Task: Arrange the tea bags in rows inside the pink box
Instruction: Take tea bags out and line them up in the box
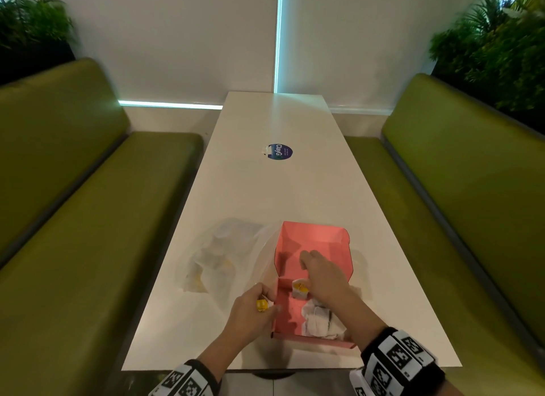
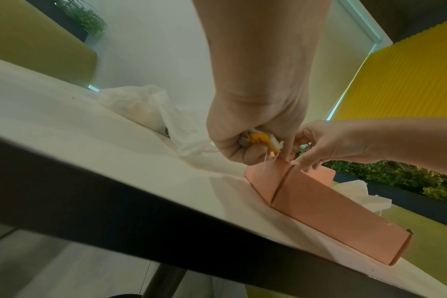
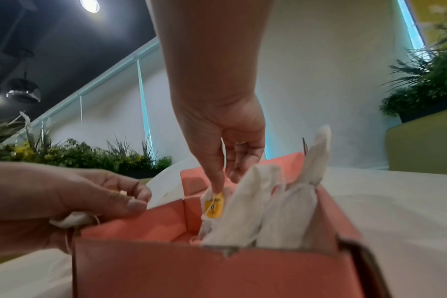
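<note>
The right hand (image 1: 323, 280) reaches down into the pink box (image 1: 312, 242) pinching a tea bag (image 3: 213, 205); the left hand (image 1: 250, 313) clutches several beside it.

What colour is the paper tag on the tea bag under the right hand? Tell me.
Yellow, with small dark print; the tag shows best in the right wrist view.

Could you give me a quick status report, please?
Left hand grips spare tea bags. Right hand lowers one into pink box. Nothing in the way.
</note>
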Demonstrator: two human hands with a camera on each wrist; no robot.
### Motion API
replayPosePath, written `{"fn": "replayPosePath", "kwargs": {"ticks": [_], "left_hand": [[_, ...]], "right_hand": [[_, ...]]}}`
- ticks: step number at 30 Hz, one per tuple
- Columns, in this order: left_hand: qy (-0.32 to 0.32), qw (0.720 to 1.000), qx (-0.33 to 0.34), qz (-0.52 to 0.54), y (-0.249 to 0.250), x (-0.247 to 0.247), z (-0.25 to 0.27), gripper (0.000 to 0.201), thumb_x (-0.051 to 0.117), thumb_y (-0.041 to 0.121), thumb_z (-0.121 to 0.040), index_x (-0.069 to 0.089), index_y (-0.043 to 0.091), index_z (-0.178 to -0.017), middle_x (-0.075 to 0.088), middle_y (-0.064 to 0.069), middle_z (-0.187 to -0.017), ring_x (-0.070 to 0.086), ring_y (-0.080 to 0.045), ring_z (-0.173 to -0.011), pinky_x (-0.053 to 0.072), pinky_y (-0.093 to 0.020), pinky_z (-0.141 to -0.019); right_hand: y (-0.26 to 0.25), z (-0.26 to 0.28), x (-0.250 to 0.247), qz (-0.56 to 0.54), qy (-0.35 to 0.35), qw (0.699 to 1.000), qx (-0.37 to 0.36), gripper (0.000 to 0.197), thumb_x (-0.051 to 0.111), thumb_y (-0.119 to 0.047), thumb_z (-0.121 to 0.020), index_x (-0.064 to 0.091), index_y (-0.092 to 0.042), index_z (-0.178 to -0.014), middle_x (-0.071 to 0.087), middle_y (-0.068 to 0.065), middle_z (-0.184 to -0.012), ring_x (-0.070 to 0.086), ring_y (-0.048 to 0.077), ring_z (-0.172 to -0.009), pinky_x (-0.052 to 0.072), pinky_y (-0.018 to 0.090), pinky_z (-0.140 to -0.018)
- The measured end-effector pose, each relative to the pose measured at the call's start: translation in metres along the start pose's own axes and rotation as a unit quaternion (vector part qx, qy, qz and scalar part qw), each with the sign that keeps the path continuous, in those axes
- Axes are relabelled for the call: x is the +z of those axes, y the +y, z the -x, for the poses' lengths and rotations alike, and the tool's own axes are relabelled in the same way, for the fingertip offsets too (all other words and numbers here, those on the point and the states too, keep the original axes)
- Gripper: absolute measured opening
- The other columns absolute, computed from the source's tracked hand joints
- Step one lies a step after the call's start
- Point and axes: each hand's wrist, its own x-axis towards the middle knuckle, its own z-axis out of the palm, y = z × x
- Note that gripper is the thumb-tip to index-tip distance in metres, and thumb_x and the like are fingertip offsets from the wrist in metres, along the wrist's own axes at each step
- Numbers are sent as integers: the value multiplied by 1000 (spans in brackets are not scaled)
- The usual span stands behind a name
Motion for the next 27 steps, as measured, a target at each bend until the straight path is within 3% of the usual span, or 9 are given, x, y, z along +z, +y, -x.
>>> {"fn": "replayPosePath", "kwargs": {"ticks": [3,6,10,12,16,19,22,24,27], "left_hand": [[-4,1000,-3,16,3,-2,2,13,72,19,-79,59,23,-76,63,10,-78,56,-7,-69,43,-17,-61],[8,999,-1,44,6,-6,5,12,73,19,-79,63,25,-74,61,12,-72,54,-6,-61,43,-20,-60],[12,998,14,68,8,-9,7,18,73,11,-79,69,29,-74,64,17,-70,57,0,-62,45,-18,-63],[3,996,13,83,9,-9,8,18,73,10,-79,71,28,-75,65,21,-67,57,5,-62,44,-14,-61],[4,995,13,94,10,-8,12,10,73,12,-79,73,21,-79,69,13,-75,59,7,-68,42,-8,-62],[8,996,12,93,12,-8,12,12,73,12,-80,73,24,-79,69,12,-78,60,7,-71,42,-7,-64],[23,994,34,99,16,-9,11,18,72,13,-81,71,31,-80,68,11,-84,60,5,-69,45,-11,-63],[37,992,69,104,20,-11,10,20,71,15,-82,71,35,-85,68,10,-92,59,3,-63,47,-15,-61],[37,988,102,112,35,-15,7,20,70,22,-84,70,36,-98,65,14,-109,59,3,-67,48,-16,-64]], "right_hand": [[8,11,-15,-24,8,1000,16,20,53,-2,-84,45,-20,-88,41,-2,-95,46,21,-79,31,26,-58],[15,32,-29,53,-34,998,-30,15,55,-17,-89,64,-22,-99,44,1,-100,52,22,-96,39,29,-79],[22,52,-14,108,-115,981,-117,28,61,-15,-85,65,-31,-107,44,-3,-115,42,19,-112,26,33,-96],[24,54,-4,115,-132,974,-147,26,59,-20,-87,65,-33,-109,43,-2,-119,39,19,-113,25,34,-94],[29,52,5,90,-128,976,-154,17,59,-29,-87,71,-27,-98,44,-7,-111,41,16,-111,24,29,-89],[35,50,2,6,-103,987,-120,14,62,-34,-86,71,-26,-92,42,-14,-100,46,10,-102,32,25,-89],[34,50,-12,-182,16,981,-60,5,65,-21,-86,70,-20,-85,54,-13,-83,52,-2,-78,39,11,-74],[30,51,-23,-339,78,938,1,13,64,-6,-86,64,-17,-78,60,-10,-72,54,-4,-62,40,9,-65],[22,52,-36,-492,72,867,37,11,58,2,-88,62,-5,-82,61,-1,-69,56,2,-55,45,13,-59]]}}
